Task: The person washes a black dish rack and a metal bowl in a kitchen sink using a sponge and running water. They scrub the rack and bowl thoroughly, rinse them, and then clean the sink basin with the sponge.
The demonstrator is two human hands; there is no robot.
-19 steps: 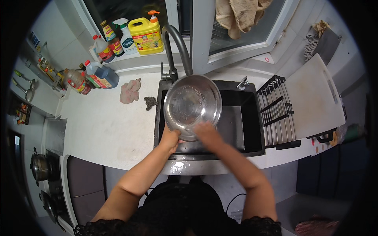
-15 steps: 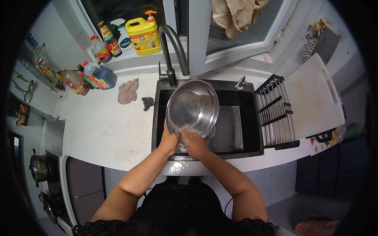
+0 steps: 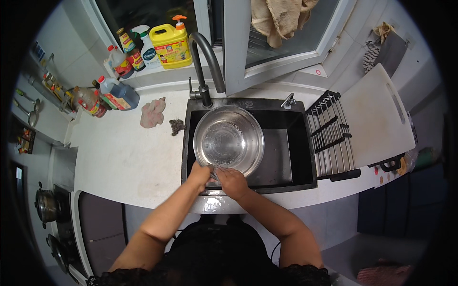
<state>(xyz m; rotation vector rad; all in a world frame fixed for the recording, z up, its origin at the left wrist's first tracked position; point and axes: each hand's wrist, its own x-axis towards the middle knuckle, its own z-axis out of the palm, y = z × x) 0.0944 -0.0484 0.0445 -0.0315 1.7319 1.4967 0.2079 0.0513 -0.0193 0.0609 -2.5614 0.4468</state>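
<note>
A shiny round metal basin sits over the left part of the dark sink, its hollow facing up and its inside wet. At the near rim my left hand is closed round the edge. Right beside it, my right hand presses a small greyish cloth against the same rim, its fingers bent over it. Most of the cloth is hidden under the fingers. Behind the basin stands the dark tap, its spout end above the far rim; no water is seen running.
A pinkish rag and a dark scouring pad lie on the counter left of the sink. Bottles and a yellow pump jug line the window sill. To the right are a roll-up drying rack and a white cutting board.
The basin has come down and nearer, from tilted to more level. Both hands have moved slightly toward me with its near rim.
</note>
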